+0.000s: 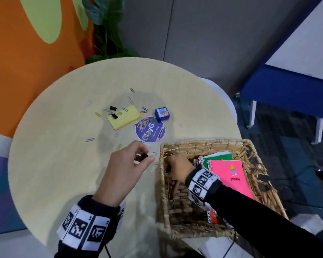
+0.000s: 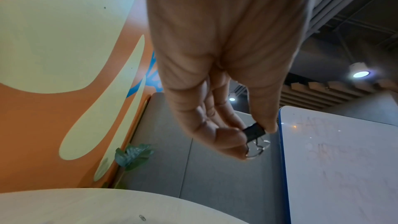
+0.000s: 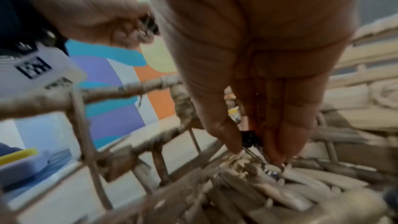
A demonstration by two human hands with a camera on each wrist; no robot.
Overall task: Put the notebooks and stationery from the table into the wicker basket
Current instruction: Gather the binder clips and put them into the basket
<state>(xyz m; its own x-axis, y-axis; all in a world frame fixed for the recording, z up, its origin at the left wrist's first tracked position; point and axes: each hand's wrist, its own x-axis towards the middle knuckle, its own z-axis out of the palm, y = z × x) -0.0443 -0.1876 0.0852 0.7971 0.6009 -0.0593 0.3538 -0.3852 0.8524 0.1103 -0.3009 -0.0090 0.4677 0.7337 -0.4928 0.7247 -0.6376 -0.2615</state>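
My left hand point(image 1: 147, 155) pinches a black binder clip point(image 1: 144, 156) between thumb and forefinger, just above the table and left of the wicker basket point(image 1: 203, 143). The left wrist view shows that clip point(image 2: 254, 133) with its wire handles hanging below the fingertips. My right hand point(image 1: 175, 165) reaches down into the basket's near-left corner. In the right wrist view its fingertips point(image 3: 234, 147) pinch another black binder clip point(image 3: 251, 138) close to the basket floor point(image 3: 301, 180). A pink spiral notebook point(image 1: 231, 175) and a green one point(image 1: 220, 158) lie in the basket.
On the round table point(image 1: 63, 164) lie a yellow sticky pad point(image 1: 124, 117), two black binder clips point(image 1: 113, 108), a small blue box point(image 1: 162, 113), a round purple sticker point(image 1: 150, 129) and several coloured paper clips point(image 1: 90, 140). A plant point(image 1: 108, 34) stands behind.
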